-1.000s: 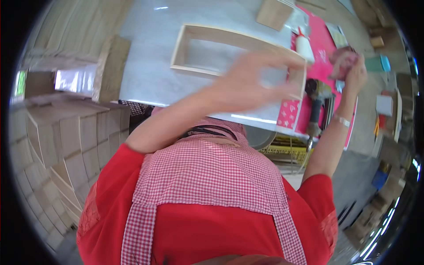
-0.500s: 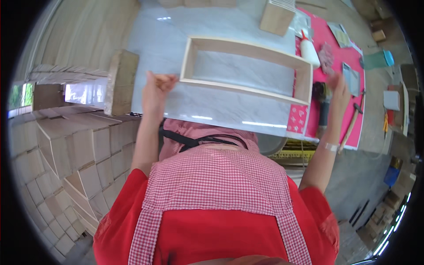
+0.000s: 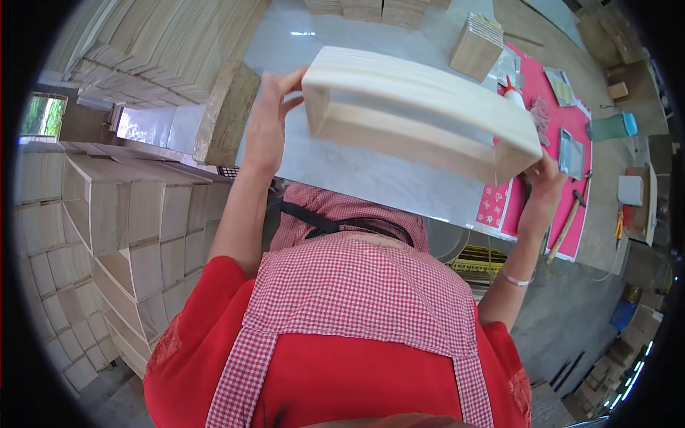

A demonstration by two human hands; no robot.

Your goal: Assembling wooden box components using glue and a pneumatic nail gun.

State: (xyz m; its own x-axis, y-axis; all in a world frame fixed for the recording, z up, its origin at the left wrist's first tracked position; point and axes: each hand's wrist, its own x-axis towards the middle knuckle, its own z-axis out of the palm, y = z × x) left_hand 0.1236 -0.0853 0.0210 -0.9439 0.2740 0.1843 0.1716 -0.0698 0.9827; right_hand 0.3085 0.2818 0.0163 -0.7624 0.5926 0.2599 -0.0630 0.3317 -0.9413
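Between my two hands a pale rectangular wooden frame is held up over the grey marbled tabletop, tilted so that one long side faces up. My left hand is closed on its left end, the fingers against the short side. At the opposite end my right hand grips the lower right corner, some of its fingers hidden behind the wood. A white glue bottle with a red tip stands partly hidden behind the frame's right part.
On the right, a pink cloth bears a hammer and small flat packets. A stack of small boards stands at the back. Wooden panels are piled far left, beside a wooden block. Many wooden boxes are stacked left of me.
The frame lay flat on the table and is now lifted and tilted. My right hand has come in to its right end, and my left hand has taken hold of the left end.
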